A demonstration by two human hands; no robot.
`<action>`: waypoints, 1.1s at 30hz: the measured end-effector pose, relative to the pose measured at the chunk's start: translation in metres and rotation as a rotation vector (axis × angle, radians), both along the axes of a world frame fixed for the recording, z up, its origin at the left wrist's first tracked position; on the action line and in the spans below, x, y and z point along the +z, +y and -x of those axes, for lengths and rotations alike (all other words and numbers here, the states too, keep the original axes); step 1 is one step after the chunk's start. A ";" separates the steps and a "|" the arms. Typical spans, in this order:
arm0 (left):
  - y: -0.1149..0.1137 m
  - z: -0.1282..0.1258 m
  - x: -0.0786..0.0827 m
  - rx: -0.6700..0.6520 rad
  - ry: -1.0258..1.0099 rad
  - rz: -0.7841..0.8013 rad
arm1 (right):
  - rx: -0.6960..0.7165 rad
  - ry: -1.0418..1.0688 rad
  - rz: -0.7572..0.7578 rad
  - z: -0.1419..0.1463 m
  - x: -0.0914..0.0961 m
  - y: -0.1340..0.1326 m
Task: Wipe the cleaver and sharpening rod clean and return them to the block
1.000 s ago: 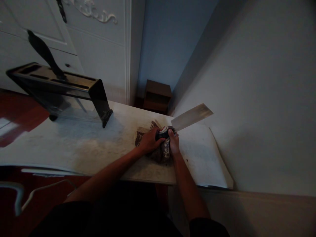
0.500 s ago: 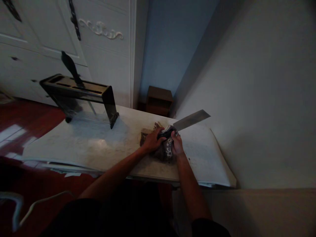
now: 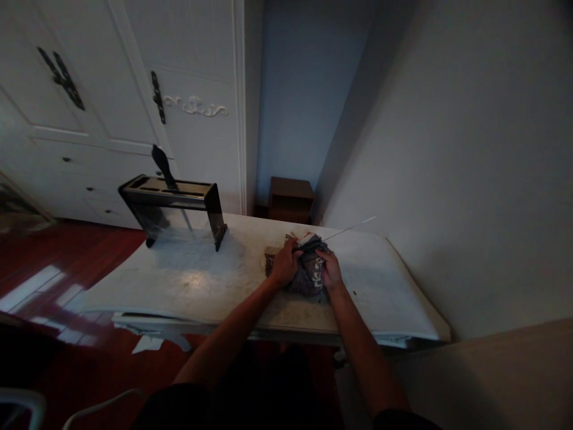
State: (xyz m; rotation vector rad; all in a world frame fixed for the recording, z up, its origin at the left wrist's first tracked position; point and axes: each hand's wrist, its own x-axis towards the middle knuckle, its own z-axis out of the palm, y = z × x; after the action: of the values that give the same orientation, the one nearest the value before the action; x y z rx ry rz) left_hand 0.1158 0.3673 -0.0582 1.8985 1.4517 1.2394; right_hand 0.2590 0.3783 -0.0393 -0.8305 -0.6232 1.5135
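Observation:
A broad-bladed kitchen knife (image 3: 350, 229) is held above the table, its blade pointing right and turned edge-on, so it shows as a thin line. My left hand (image 3: 285, 265) is closed around its dark handle, which is mostly hidden by fingers and cloth. Bunched below and around the handle is a dark grey patterned cloth (image 3: 307, 278) with white lettering. My right hand (image 3: 330, 269) grips the cloth's right side near the base of the blade. Left of my hands stands a knife block (image 3: 210, 206) with clear panels; one black-handled knife (image 3: 163, 165) sticks up from it.
The narrow white-covered table (image 3: 210, 304) runs left to right before me. A white cabinet (image 3: 203, 161) rises behind it, a brown box-like stand (image 3: 292, 190) is in the far gap, and a pale wall (image 3: 447, 179) borders the right. Papers (image 3: 147, 344) hang under the front edge.
The blade has turned from showing its flat side to edge-on. The cloth is now bunched closer around the handle, and my right hand has shifted onto it. My view has tilted up and left.

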 end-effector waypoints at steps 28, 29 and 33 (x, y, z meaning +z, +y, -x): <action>0.004 0.005 0.001 -0.102 0.224 0.006 | 0.065 -0.013 0.030 0.004 -0.012 0.009; 0.005 0.004 0.000 -0.098 0.183 0.011 | 0.068 0.004 0.056 0.003 -0.013 0.010; 0.007 0.003 -0.002 -0.081 0.006 0.043 | 0.128 0.042 0.145 -0.002 -0.017 0.012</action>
State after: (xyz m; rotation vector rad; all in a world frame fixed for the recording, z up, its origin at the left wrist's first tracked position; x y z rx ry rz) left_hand 0.1128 0.3742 -0.0605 1.9141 1.3786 1.1573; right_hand 0.2610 0.3905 -0.0561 -0.8803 -0.5484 1.7040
